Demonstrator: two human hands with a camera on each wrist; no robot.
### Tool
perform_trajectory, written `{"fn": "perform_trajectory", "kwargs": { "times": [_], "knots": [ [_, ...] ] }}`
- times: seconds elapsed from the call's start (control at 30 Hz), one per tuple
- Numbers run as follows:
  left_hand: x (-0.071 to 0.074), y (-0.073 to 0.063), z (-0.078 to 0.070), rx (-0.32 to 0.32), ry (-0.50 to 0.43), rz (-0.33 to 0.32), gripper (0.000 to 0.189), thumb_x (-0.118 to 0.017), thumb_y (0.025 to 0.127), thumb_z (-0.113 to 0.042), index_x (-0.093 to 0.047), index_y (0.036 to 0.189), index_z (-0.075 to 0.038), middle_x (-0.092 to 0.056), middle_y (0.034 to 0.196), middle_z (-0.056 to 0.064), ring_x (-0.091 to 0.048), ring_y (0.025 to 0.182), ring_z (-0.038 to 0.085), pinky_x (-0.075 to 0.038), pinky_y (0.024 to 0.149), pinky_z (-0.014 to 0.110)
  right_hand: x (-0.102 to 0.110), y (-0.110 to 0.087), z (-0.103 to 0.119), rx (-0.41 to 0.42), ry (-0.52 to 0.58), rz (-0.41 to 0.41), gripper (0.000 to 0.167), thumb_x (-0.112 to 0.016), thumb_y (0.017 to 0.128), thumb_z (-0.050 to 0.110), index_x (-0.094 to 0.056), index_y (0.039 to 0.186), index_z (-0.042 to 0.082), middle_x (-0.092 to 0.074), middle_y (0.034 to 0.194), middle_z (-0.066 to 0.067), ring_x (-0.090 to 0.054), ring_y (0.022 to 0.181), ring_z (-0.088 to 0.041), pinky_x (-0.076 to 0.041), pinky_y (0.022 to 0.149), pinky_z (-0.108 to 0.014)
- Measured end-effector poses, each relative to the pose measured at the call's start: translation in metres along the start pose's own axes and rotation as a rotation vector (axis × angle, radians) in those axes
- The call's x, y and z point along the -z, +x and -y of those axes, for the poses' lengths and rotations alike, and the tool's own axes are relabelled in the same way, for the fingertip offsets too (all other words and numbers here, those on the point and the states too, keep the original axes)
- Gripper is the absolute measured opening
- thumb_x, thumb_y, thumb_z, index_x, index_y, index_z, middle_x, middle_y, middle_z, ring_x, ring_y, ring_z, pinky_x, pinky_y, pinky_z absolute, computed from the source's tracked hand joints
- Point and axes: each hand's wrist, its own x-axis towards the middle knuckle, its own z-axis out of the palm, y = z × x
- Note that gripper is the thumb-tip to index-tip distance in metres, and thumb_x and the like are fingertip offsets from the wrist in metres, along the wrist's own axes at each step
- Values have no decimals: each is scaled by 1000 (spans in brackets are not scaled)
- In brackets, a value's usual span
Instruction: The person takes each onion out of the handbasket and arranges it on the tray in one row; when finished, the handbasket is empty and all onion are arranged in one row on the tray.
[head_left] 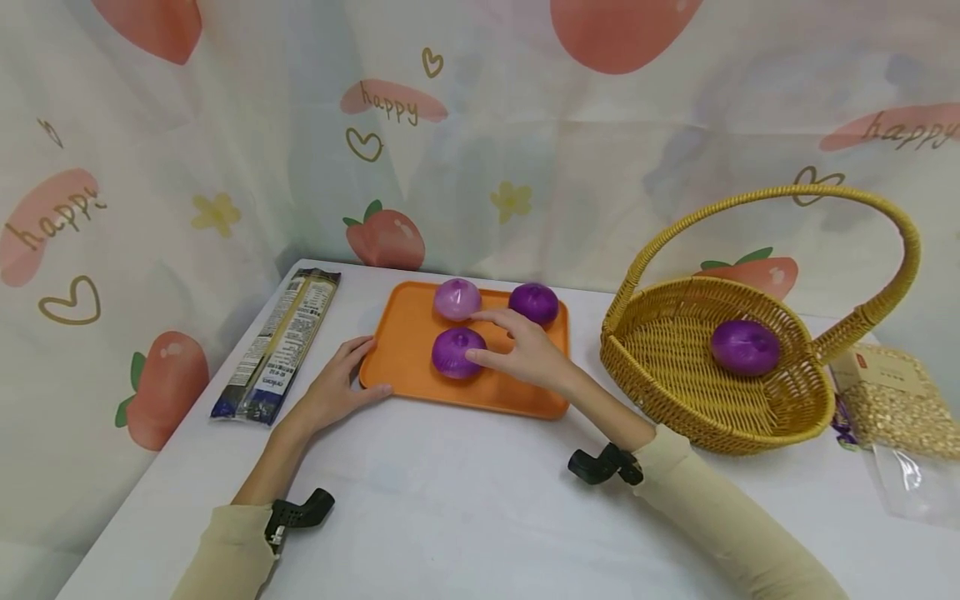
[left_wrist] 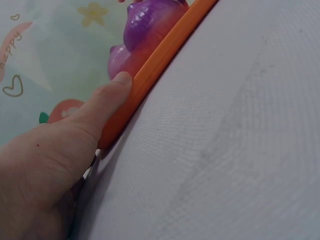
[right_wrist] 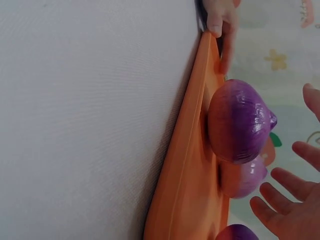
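Note:
My left hand (head_left: 339, 387) rests at the left end of an orange tray (head_left: 408, 333). Its straight thumb (left_wrist: 107, 97) touches the front rim near the corner, and its fingers lie along the left side. Over the tray my right hand (head_left: 528, 350) reaches in from the right, fingers spread. Its thumb and fingertips overlap the purple onion (head_left: 456, 354) at the front of the tray in the head view; the right wrist view shows a gap between the fingers and that onion (right_wrist: 240, 120). Behind it sit a pale pink-purple onion (head_left: 456, 298) and a dark purple onion (head_left: 534, 302).
A woven basket (head_left: 637, 379) with a tall handle stands on the right, holding one purple onion (head_left: 744, 347). Beside it lies a clear bag of grains (head_left: 900, 400). A long printed packet (head_left: 281, 346) lies left of the tray. A patterned curtain (head_left: 480, 150) hangs behind the table.

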Motion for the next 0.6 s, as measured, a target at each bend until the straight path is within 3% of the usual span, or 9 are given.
{"fn": "perform_trajectory", "kwargs": {
  "times": [0.6],
  "knots": [
    [0,1,1,8,11,1,92,-74,81,-49,-31,151,-8,-27,157,9,-25,148,31,-26,120,50,7,-9,5,5,44,-30,55,-70,88,35,-55,136,14,-54,138,-6,-48,130,-33,-44,107,-52]
  ]
}}
